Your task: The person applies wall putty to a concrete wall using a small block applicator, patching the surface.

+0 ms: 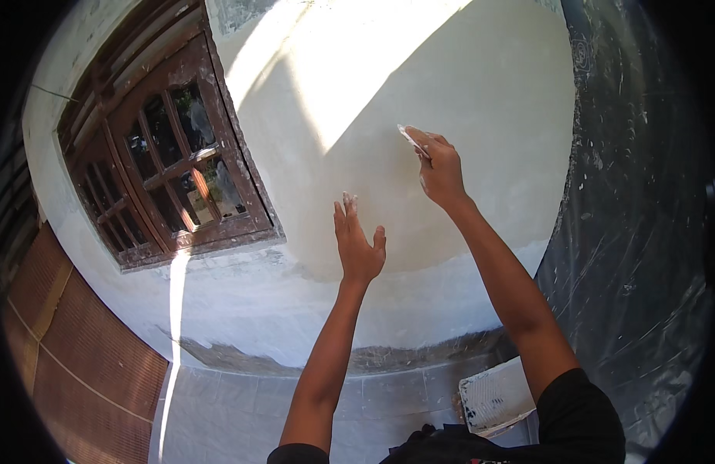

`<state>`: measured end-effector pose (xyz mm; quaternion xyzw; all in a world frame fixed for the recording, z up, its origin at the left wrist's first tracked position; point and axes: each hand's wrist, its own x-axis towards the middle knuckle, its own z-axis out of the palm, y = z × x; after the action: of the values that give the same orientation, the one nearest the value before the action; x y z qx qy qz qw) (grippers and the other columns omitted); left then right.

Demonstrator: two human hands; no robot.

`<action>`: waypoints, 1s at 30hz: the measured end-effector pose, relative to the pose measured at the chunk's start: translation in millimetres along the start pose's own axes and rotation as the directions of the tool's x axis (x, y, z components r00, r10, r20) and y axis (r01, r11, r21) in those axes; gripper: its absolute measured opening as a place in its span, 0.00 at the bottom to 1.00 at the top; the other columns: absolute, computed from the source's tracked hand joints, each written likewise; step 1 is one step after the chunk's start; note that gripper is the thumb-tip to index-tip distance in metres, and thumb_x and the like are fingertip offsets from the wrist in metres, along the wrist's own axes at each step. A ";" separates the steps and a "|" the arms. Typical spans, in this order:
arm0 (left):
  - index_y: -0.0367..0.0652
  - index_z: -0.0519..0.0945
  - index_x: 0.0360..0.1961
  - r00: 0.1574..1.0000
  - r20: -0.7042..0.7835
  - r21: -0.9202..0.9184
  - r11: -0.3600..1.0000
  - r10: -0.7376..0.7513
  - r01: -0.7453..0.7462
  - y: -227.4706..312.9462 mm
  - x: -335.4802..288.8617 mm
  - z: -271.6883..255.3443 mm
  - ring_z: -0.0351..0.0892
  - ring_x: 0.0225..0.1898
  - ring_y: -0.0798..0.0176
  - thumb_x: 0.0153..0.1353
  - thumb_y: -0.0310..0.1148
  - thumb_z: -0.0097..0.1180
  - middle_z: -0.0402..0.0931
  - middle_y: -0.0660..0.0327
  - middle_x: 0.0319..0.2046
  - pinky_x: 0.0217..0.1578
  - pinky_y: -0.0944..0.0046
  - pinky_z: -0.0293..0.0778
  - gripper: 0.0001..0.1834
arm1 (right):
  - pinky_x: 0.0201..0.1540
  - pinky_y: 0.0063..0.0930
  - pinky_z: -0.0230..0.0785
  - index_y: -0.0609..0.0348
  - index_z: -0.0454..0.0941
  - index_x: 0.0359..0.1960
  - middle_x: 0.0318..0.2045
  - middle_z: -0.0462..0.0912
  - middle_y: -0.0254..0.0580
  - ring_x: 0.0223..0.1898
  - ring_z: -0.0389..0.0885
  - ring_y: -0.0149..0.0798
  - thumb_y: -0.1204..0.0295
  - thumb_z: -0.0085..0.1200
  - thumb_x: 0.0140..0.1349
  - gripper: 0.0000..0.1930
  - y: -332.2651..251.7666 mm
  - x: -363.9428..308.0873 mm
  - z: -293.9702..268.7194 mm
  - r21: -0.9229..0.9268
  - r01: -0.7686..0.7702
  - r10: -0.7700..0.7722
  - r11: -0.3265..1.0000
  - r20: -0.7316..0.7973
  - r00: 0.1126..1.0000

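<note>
A plastered wall (pixel 496 147) fills the middle of the head view, its upper part beige and its lower band whiter. My right hand (pixel 441 166) is closed round a thin, flat, pale-edged piece (pixel 412 141), held up at the wall; most of it is hidden by the fingers, and its exact kind does not show. Lower and to the left, my left hand (pixel 359 246) is open with fingers stretched upward, white powder on the fingertips. It holds nothing. Whether its palm touches the wall I cannot tell.
A brown wooden window (pixel 160 166) with glass panes is set in the wall at left. Dark plastic sheeting (pixel 624 255) hangs at right. Below, a white-smeared box-like container (pixel 496 396) stands on the tiled floor (pixel 241 410). Brown woven panels (pixel 94 348) are at lower left.
</note>
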<state>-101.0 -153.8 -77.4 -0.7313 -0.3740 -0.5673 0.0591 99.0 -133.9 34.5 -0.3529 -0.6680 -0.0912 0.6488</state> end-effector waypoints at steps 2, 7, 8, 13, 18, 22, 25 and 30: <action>0.30 0.53 0.72 0.999 -0.006 0.063 0.997 0.052 -0.051 -10.5 18.1 12.6 0.41 0.76 0.32 0.61 0.32 0.57 0.50 0.40 0.74 0.73 0.39 0.44 0.42 | 0.56 0.35 0.67 0.58 0.77 0.59 0.52 0.84 0.42 0.56 0.80 0.40 0.89 0.51 0.56 0.27 7.5 23.7 8.8 -0.320 0.293 -0.295 0.901 0.042 0.954; 0.30 0.52 0.72 0.987 -0.024 0.225 0.962 0.161 -0.152 -35.7 48.1 36.9 0.37 0.76 0.29 0.59 0.31 0.57 0.46 0.38 0.75 0.73 0.35 0.40 0.43 | 0.66 0.47 0.59 0.53 0.74 0.64 0.59 0.81 0.38 0.62 0.75 0.43 0.81 0.60 0.56 0.31 45.6 41.4 40.0 -0.593 0.405 -0.438 0.696 0.095 0.894; 0.30 0.52 0.72 0.987 -0.024 0.223 0.963 0.159 -0.150 -40.8 51.6 41.9 0.37 0.76 0.29 0.59 0.31 0.57 0.46 0.38 0.75 0.73 0.35 0.40 0.43 | 0.67 0.48 0.58 0.53 0.74 0.64 0.59 0.81 0.37 0.63 0.74 0.42 0.79 0.61 0.56 0.31 54.6 35.9 46.2 -0.618 0.402 -0.436 0.676 0.104 0.894; 0.28 0.50 0.72 0.957 -0.013 0.257 0.926 0.290 -0.277 -75.8 62.8 62.8 0.32 0.76 0.27 0.61 0.34 0.54 0.43 0.35 0.74 0.73 0.32 0.35 0.42 | 0.69 0.49 0.57 0.52 0.74 0.64 0.60 0.80 0.35 0.64 0.73 0.39 0.70 0.65 0.52 0.33 91.7 -9.6 64.8 -0.615 0.414 -0.429 0.670 0.134 0.893; 0.28 0.51 0.72 0.932 -0.061 0.281 0.902 0.358 -0.328 -102.1 67.8 89.8 0.35 0.76 0.27 0.64 0.39 0.50 0.46 0.36 0.74 0.72 0.33 0.35 0.41 | 0.69 0.51 0.56 0.50 0.74 0.65 0.59 0.81 0.34 0.63 0.74 0.40 0.69 0.66 0.51 0.35 118.9 -101.8 64.2 -0.554 0.411 -0.374 0.724 0.185 0.909; 0.28 0.51 0.72 0.917 -0.057 0.328 0.875 0.395 -0.356 -114.5 64.0 93.5 0.37 0.76 0.28 0.68 0.45 0.46 0.47 0.36 0.74 0.72 0.32 0.36 0.40 | 0.67 0.53 0.56 0.50 0.74 0.65 0.57 0.82 0.35 0.62 0.75 0.43 0.71 0.66 0.50 0.35 105.3 -124.3 49.2 -0.541 0.377 -0.288 0.752 0.244 0.926; 0.28 0.53 0.72 0.916 -0.072 0.360 0.867 0.396 -0.346 -116.9 61.5 94.9 0.39 0.76 0.28 0.69 0.47 0.44 0.49 0.37 0.74 0.72 0.32 0.36 0.40 | 0.65 0.53 0.57 0.51 0.75 0.64 0.57 0.82 0.36 0.61 0.76 0.44 0.74 0.66 0.49 0.35 79.8 -63.8 38.0 -0.535 0.390 -0.396 0.749 0.110 0.911; 0.27 0.54 0.71 0.923 -0.054 0.362 0.869 0.380 -0.337 -111.2 62.7 100.1 0.39 0.76 0.28 0.69 0.48 0.43 0.50 0.36 0.73 0.72 0.33 0.37 0.39 | 0.67 0.53 0.55 0.50 0.74 0.65 0.57 0.82 0.34 0.62 0.75 0.43 0.74 0.65 0.50 0.35 83.7 34.6 34.0 -0.645 0.364 -0.446 0.672 0.040 0.894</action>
<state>-85.9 6.7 -95.1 -0.7296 -0.3210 -0.5156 0.3142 124.2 -40.5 33.8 -0.3880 -0.6176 -0.4748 0.4925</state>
